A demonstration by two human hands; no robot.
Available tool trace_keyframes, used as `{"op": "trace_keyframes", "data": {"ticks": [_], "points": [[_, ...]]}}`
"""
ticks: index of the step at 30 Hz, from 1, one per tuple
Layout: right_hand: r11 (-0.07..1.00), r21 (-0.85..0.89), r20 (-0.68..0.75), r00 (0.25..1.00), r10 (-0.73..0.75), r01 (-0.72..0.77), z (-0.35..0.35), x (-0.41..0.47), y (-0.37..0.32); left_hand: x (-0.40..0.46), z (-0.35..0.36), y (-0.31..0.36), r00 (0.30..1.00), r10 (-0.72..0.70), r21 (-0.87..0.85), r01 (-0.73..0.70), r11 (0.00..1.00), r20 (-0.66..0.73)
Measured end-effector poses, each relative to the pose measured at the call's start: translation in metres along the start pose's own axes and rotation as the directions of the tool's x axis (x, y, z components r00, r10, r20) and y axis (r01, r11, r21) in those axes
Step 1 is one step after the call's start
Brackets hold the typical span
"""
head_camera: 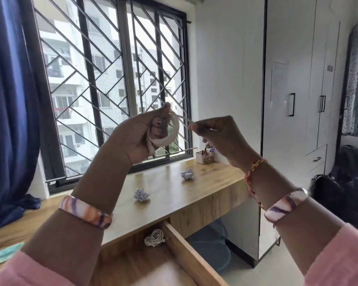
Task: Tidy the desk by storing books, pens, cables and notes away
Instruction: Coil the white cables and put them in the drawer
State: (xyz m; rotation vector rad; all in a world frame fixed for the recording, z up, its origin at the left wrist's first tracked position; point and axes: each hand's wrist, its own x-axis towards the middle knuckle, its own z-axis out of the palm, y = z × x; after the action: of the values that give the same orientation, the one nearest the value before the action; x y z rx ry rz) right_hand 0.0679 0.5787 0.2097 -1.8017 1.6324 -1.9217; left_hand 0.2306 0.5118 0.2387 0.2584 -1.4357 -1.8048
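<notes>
Two pink sleeves frame the bottom corners of the view, and each forearm above them wears one marbled white, purple and orange bangle; the right wrist also carries one red and yellow thread band (pixel 254 174). Between the forearms, one open wooden drawer (pixel 186 250) juts out from under the tabletop's front edge, and inside it, near its far right corner, lies one coiled white cable (pixel 154 237).

Both hands are raised in front of the window. One left hand (pixel 141 135) has its fingers curled around a second white cable (pixel 170 133), which is looped into a coil around them. One right hand (pixel 217 133) pinches the free end of that same cable between thumb and fingertips — the strand runs taut between the two hands.

On the light wooden tabletop (pixel 167 195) lie two crumpled white paper balls: one (pixel 141 195) toward the front edge, the other (pixel 187 174) farther back toward the right end. One small white pen holder (pixel 204 156) with a few pens stands at the far right corner, against the wall. At the near left edge lies one teal and white slip of paper (pixel 6 253).

Dark blue curtain hangs at the left, and one black backpack (pixel 347 182) sits on the floor by the white wardrobe at the right.
</notes>
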Motion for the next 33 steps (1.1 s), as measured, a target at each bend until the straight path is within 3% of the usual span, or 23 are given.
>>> {"op": "trace_keyframes", "data": {"ticks": [3, 4, 6, 8, 9, 11, 12, 13, 14, 17, 19, 20, 24, 26, 29, 32, 33], "points": [[0.916, -0.346, 0.072, 0.979, -0.19, 0.203, 0.027, -0.011, 0.003, 0.018, -0.006, 0.001, 0.995, -0.003, -0.162, -0.013, 0.987, -0.096], [0.868, -0.432, 0.124, 0.969, -0.212, 0.245, 0.035, -0.019, 0.0, 0.021, -0.006, 0.001, 0.985, 0.024, -0.095, -0.04, 0.995, -0.169], [0.717, -0.614, 0.217, 0.944, -0.248, 0.33, 0.048, -0.034, -0.009, 0.023, -0.005, -0.008, 0.92, 0.236, 0.249, -0.16, 0.955, -0.313], [0.608, -0.69, 0.233, 0.916, -0.327, 0.393, 0.054, -0.042, -0.017, 0.019, -0.002, -0.024, 0.794, 0.49, 0.479, -0.294, 0.827, -0.36], [0.598, -0.701, 0.208, 0.914, -0.349, 0.388, 0.053, -0.043, -0.02, 0.018, -0.002, -0.032, 0.741, 0.594, 0.619, -0.314, 0.72, -0.314], [0.678, -0.65, 0.111, 0.926, -0.36, 0.342, 0.05, -0.041, -0.023, 0.016, -0.004, -0.041, 0.678, 0.722, 0.883, -0.25, 0.398, -0.134], [0.73, -0.6, 0.068, 0.93, -0.362, 0.328, 0.05, -0.039, -0.024, 0.015, -0.007, -0.042, 0.671, 0.739, 0.929, -0.229, 0.291, -0.066], [0.773, -0.548, 0.032, 0.932, -0.362, 0.319, 0.051, -0.037, -0.024, 0.013, -0.008, -0.04, 0.678, 0.732, 0.93, -0.228, 0.287, -0.059], [0.818, -0.495, -0.008, 0.939, -0.344, 0.295, 0.051, -0.034, -0.022, 0.01, -0.008, -0.038, 0.7, 0.711, 0.9, -0.262, 0.349, -0.072], [0.973, -0.188, -0.215, 0.962, -0.17, 0.13, 0.049, -0.027, -0.017, -0.003, -0.013, -0.033, 0.794, 0.606, 0.611, -0.453, 0.65, -0.056], [0.995, 0.077, -0.309, 0.95, -0.041, 0.068, 0.047, -0.024, -0.015, -0.008, -0.02, -0.036, 0.843, 0.536, 0.533, -0.433, 0.727, -0.046], [0.991, 0.099, -0.333, 0.942, -0.051, 0.088, 0.049, -0.024, -0.016, -0.01, -0.02, -0.041, 0.865, 0.501, 0.498, -0.42, 0.759, -0.034], [0.936, -0.208, -0.293, 0.895, -0.337, 0.285, 0.051, -0.026, -0.024, -0.014, -0.016, -0.044, 0.912, 0.403, 0.178, -0.386, 0.905, -0.073], [0.934, -0.251, -0.321, 0.888, -0.329, 0.255, 0.042, -0.02, -0.017, -0.016, -0.019, -0.028, 0.906, 0.409, 0.094, -0.4, 0.912, -0.111], [0.95, -0.2, -0.269, 0.919, -0.287, 0.238, 0.045, -0.028, -0.014, -0.017, -0.018, -0.007, 0.83, 0.486, 0.159, -0.459, 0.874, -0.274], [0.828, -0.385, -0.044, 0.888, -0.458, 0.408, 0.076, -0.052, -0.027, -0.011, -0.012, -0.008, 0.747, 0.489, 0.221, -0.437, 0.872, -0.45], [0.784, -0.439, -0.007, 0.871, -0.491, 0.439, 0.084, -0.056, -0.032, -0.011, -0.011, -0.012, 0.704, 0.555, 0.347, -0.436, 0.83, -0.443]]}}
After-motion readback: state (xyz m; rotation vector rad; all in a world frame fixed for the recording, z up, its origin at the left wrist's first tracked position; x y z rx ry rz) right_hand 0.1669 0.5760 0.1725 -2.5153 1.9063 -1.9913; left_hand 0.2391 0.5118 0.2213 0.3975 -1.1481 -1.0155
